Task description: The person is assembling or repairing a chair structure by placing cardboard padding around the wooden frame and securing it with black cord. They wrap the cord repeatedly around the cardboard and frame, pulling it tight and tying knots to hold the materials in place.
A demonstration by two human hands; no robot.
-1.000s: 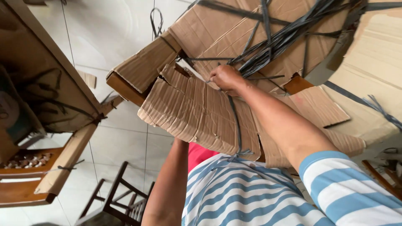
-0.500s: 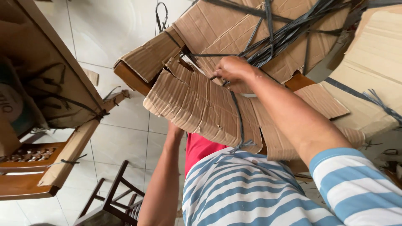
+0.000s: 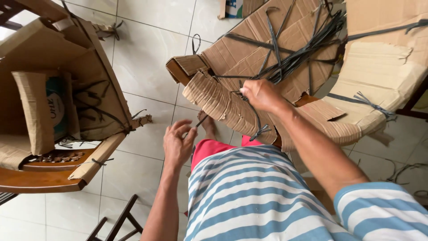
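A person in a blue-and-white striped shirt [image 3: 249, 201] is looking down over a tiled floor [image 3: 147, 58] at a cardboard-wrapped piece of furniture [image 3: 285, 58]. The right hand [image 3: 261, 94] is resting closed on the top edge of the corrugated cardboard [image 3: 218, 100], its fingers curled round a black strap [image 3: 254, 118] that is running down the face of the board to a knotted end. A bundle of further black straps [image 3: 303, 49] is lying across the flat cardboard just behind that hand. The left hand [image 3: 178, 143] is hanging lower, in front of the person's red shorts [image 3: 209, 149], with its fingers loosely bent and its thumb and forefinger pinching a thin dark strip [image 3: 200, 121] that is pointing up towards the cardboard; whether that strip is joining the strap above cannot be told. The two hands are sitting apart, the right one higher and farther from the body. A bare foot [image 3: 207, 127] is showing on the tiles just beside the left hand. To the left, a wooden chair [image 3: 49, 176] is standing partly covered in torn cardboard tied with dark cord. To the right, another cardboard-wrapped seat [image 3: 379, 71] is standing near the wrapped furniture, also bound with dark strapping.
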